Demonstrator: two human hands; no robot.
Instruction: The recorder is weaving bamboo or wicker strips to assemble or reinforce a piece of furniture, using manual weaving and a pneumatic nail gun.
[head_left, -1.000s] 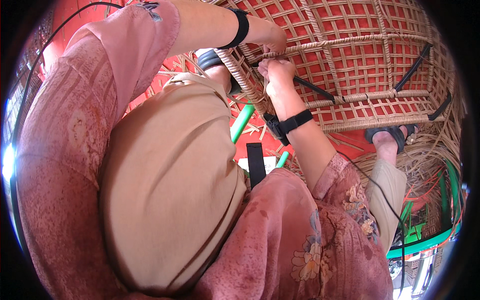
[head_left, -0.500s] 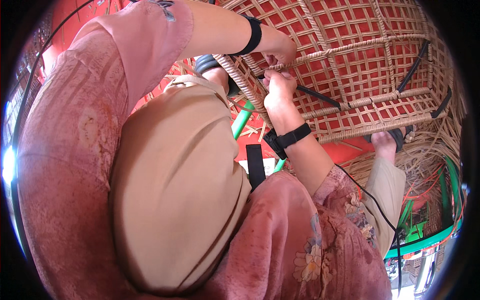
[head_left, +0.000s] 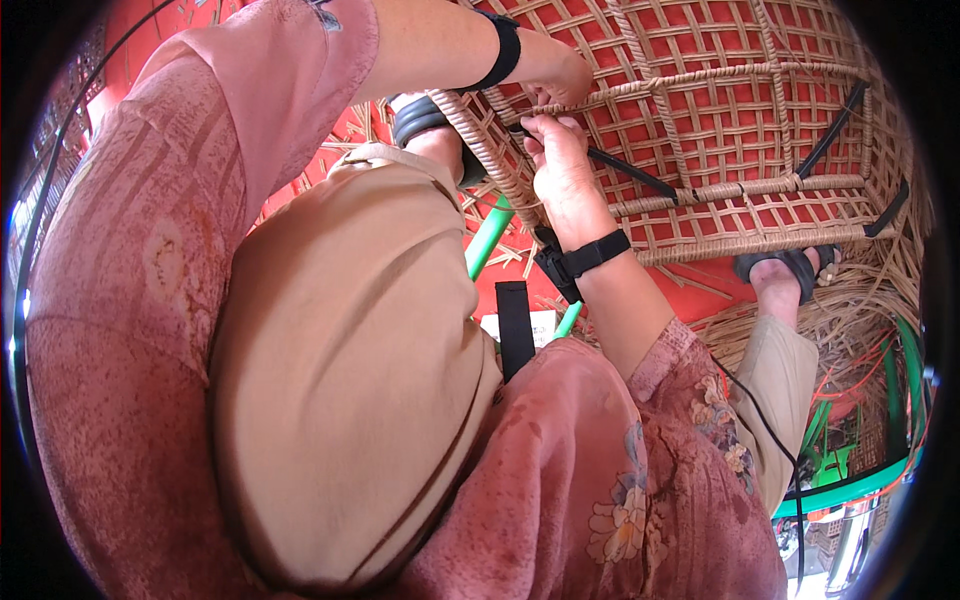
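Note:
A large tan woven rattan piece (head_left: 720, 120) with cord-wrapped ribs fills the upper right. My left hand (head_left: 558, 72) reaches over its near-left corner, fingers curled down against a wrapped rib; what they grip is hidden. Just below, my right hand (head_left: 562, 160) is closed with thumb and fingers pinched together, close to the left fingertips. It covers part of a black strip (head_left: 632, 174) that runs slantwise across the weave and shows on both sides of the hand. Anything in the right pinch is too small to make out.
Bundles of loose rattan strands (head_left: 860, 290) lie at the right beside my sandalled foot (head_left: 780, 272). Cut scraps litter the red floor (head_left: 695, 285). A green tube (head_left: 490, 238) stands between my legs, and a green rim (head_left: 840, 492) curves at lower right.
Both hands stay at the same corner of the weave. My right hand has shifted slightly upward, and its fingers have moved a little. The view has tilted slightly.

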